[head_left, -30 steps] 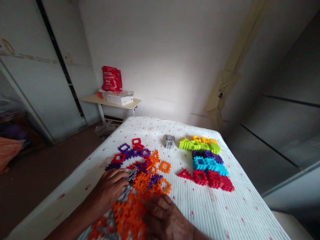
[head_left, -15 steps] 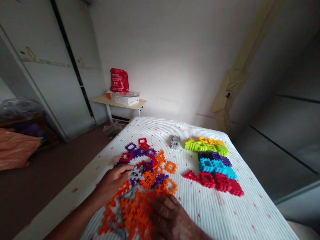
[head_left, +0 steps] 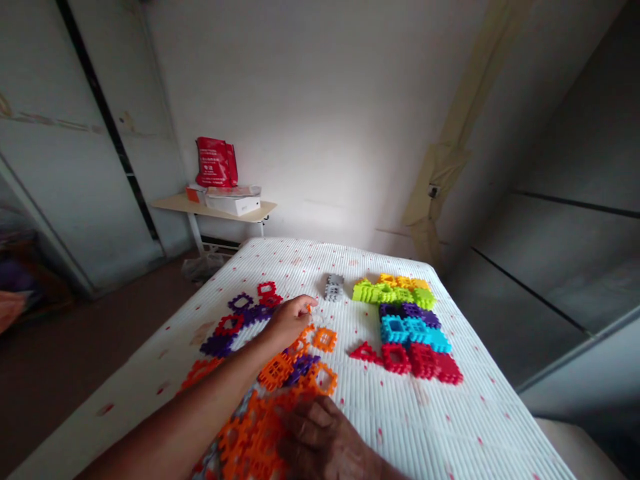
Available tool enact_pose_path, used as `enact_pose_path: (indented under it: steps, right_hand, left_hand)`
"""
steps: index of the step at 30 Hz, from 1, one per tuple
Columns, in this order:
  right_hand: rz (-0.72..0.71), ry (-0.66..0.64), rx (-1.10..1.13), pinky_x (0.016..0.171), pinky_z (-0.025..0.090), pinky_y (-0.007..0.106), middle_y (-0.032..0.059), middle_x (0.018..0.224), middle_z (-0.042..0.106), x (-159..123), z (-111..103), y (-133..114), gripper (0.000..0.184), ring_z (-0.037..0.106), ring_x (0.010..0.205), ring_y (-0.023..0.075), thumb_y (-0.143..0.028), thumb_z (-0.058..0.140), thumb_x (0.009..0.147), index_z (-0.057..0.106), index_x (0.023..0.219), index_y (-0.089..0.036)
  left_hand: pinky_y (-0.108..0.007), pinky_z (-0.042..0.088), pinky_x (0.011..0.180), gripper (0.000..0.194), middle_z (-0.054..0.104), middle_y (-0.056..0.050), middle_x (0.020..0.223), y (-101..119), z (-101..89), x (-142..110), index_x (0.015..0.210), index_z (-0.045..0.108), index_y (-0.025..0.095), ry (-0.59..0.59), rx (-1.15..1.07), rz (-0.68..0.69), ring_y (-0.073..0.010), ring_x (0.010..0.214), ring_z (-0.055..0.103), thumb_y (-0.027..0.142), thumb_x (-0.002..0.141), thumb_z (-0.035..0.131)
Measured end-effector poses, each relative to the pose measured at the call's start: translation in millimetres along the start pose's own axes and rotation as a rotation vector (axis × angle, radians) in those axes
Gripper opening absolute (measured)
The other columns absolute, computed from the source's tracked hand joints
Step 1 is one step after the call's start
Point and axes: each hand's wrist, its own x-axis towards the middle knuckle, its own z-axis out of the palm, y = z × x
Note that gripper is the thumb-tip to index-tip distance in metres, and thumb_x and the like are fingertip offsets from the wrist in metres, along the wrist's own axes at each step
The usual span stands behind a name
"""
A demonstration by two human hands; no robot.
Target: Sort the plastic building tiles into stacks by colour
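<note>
My left hand (head_left: 293, 319) reaches over the loose pile, fingers pinched together. A pale, blurred grey building piece (head_left: 317, 319) shows at its fingertips. Close beyond it stands a small stack of grey pieces (head_left: 335, 287). My right hand (head_left: 327, 433) curls over a bunch of orange interlocking building pieces (head_left: 250, 430) at the near edge, its fingertips smeared by motion. Between the hands lie an orange window piece (head_left: 276, 371), an orange square frame (head_left: 325, 340) and purple pieces (head_left: 301, 368). My left forearm covers part of the pile.
Sorted rows stand on the right: yellow (head_left: 387, 280), lime green (head_left: 387, 293), purple (head_left: 430, 318), light blue (head_left: 417, 330) and red (head_left: 425, 361). Loose red (head_left: 267, 289) and purple pieces (head_left: 241, 303) lie left. A side table (head_left: 175, 203) holds a red bag (head_left: 216, 162) and boxes.
My left hand has moved from the middle of the pile away and to the right, towards the grey stack, with a grey piece. My right hand stays over the orange pieces. The view has turned slightly right.
</note>
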Motion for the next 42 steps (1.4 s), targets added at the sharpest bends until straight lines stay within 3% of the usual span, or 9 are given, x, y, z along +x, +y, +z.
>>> enact_pose_path:
  steps: [5,8,10,14,17,20,25,32,42]
  right_hand:
    - [0.001,0.02,0.013,0.086,0.042,0.032,-0.0011,0.121,0.06,-5,13,2,0.032,0.052,0.104,0.0174,-0.052,0.044,0.091,0.058,0.106,-0.027]
    - [-0.001,-0.017,-0.011,0.086,0.042,0.03,-0.0016,0.121,0.06,-5,12,2,0.028,0.052,0.104,0.0165,-0.048,0.044,0.093,0.058,0.106,-0.027]
    - [-0.012,-0.029,-0.02,0.086,0.042,0.03,-0.0023,0.124,0.058,-4,8,2,0.029,0.051,0.106,0.0162,-0.049,0.044,0.093,0.058,0.107,-0.028]
    - [-0.026,0.017,-0.023,0.085,0.042,0.03,-0.0045,0.129,0.054,-1,5,3,0.031,0.049,0.108,0.0154,-0.049,0.041,0.094,0.059,0.106,-0.027]
    - [-0.012,0.088,-0.016,0.083,0.041,0.029,-0.006,0.126,0.056,1,6,2,0.029,0.049,0.106,0.0143,-0.047,0.042,0.095,0.059,0.102,-0.026]
    - [-0.006,0.117,-0.017,0.083,0.04,0.029,-0.006,0.124,0.057,1,8,2,0.028,0.049,0.104,0.0141,-0.047,0.043,0.094,0.059,0.101,-0.026]
    - [0.007,0.106,-0.02,0.081,0.041,0.03,-0.0064,0.121,0.059,2,6,1,0.028,0.05,0.104,0.014,-0.048,0.044,0.094,0.059,0.1,-0.026]
    - [-0.005,0.124,-0.021,0.081,0.042,0.03,-0.0065,0.125,0.058,1,6,2,0.029,0.049,0.109,0.0149,-0.049,0.042,0.094,0.059,0.106,-0.028]
    - [0.026,0.069,-0.009,0.082,0.043,0.028,-0.0065,0.116,0.062,2,2,0,0.026,0.051,0.105,0.013,-0.048,0.047,0.092,0.059,0.103,-0.028]
  left_hand:
    - [-0.022,0.038,0.054,0.026,0.057,0.004,0.065,2,33.9,37,0.096,0.06,0.018,-0.001,0.16,-0.103,-0.0094,0.052,0.049,0.007,0.075,0.049]
    - [-0.026,0.044,0.059,0.014,0.06,0.002,0.071,2,42.6,49,0.095,0.059,0.016,-0.037,0.266,-0.146,-0.0104,0.056,0.053,0.02,0.084,0.053]
    - [-0.03,0.048,0.065,0.02,0.062,0.0,0.079,2,45.3,54,0.096,0.059,0.015,-0.062,0.334,-0.15,-0.0118,0.065,0.057,0.032,0.087,0.052]
    - [-0.038,0.048,0.079,0.026,0.064,-0.004,0.092,2,46.6,56,0.101,0.059,0.016,-0.067,0.47,-0.101,-0.0166,0.083,0.06,0.037,0.088,0.05]
    - [-0.038,0.042,0.087,0.019,0.066,-0.004,0.094,4,45.6,51,0.103,0.06,0.021,-0.055,0.569,-0.047,-0.0191,0.094,0.059,0.025,0.086,0.051]
    - [-0.035,0.039,0.088,0.026,0.068,-0.005,0.096,7,43.4,45,0.101,0.062,0.026,-0.059,0.646,-0.002,-0.0215,0.101,0.057,0.015,0.08,0.052]
    - [-0.032,0.04,0.081,0.032,0.068,-0.003,0.096,5,40.7,40,0.098,0.065,0.027,-0.094,0.714,0.068,-0.0213,0.098,0.059,0.009,0.074,0.052]
    - [-0.033,0.038,0.085,0.027,0.068,-0.004,0.096,1,43.2,41,0.09,0.067,0.025,-0.091,0.752,0.162,-0.0203,0.099,0.057,0.009,0.076,0.051]
    - [-0.032,0.039,0.082,0.026,0.068,-0.004,0.092,-1,44.3,45,0.091,0.068,0.024,-0.059,0.767,0.202,-0.0203,0.096,0.058,0.01,0.077,0.051]
